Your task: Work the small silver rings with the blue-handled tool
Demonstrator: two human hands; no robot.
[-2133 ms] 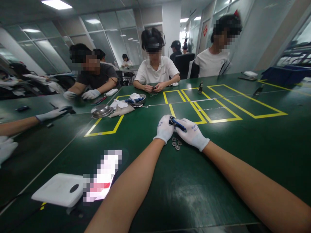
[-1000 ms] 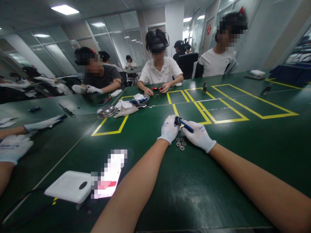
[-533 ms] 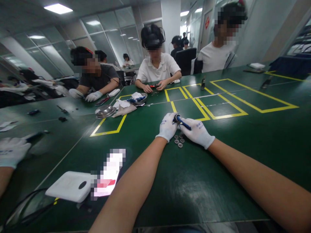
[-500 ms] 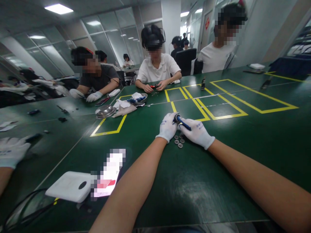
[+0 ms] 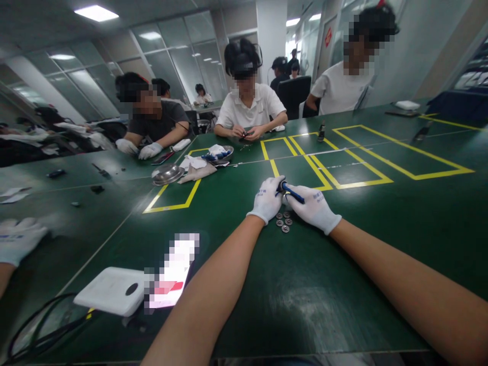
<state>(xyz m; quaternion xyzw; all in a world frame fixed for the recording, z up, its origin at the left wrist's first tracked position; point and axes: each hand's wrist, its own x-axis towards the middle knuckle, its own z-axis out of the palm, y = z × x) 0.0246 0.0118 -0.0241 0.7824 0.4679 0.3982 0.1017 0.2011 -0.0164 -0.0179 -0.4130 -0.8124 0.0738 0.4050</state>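
My left hand (image 5: 266,198), in a white glove, is closed around a small dark part (image 5: 281,187), mostly covered by the fingers. My right hand (image 5: 313,207), gloved as well, grips a slim blue-handled tool (image 5: 293,193). Its far end meets the dark part between the two hands; the exact kind of tool cannot be made out. Several small round metal discs (image 5: 285,229) with centre holes lie in a cluster on the green tabletop (image 5: 305,284), just below my hands.
Left of my arm lie a white box-like device (image 5: 110,290) with black cables and a lit phone (image 5: 173,269). Beyond are a metal bowl (image 5: 168,174), cloths (image 5: 196,170) and yellow tape outlines (image 5: 362,183). A co-worker's gloved hand (image 5: 21,239) rests at far left; other people sit across.
The view has shifted slightly. My hands stay together over the same spot, the blue tool still held against the dark part. Across the table, a co-worker's hands have moved a little.
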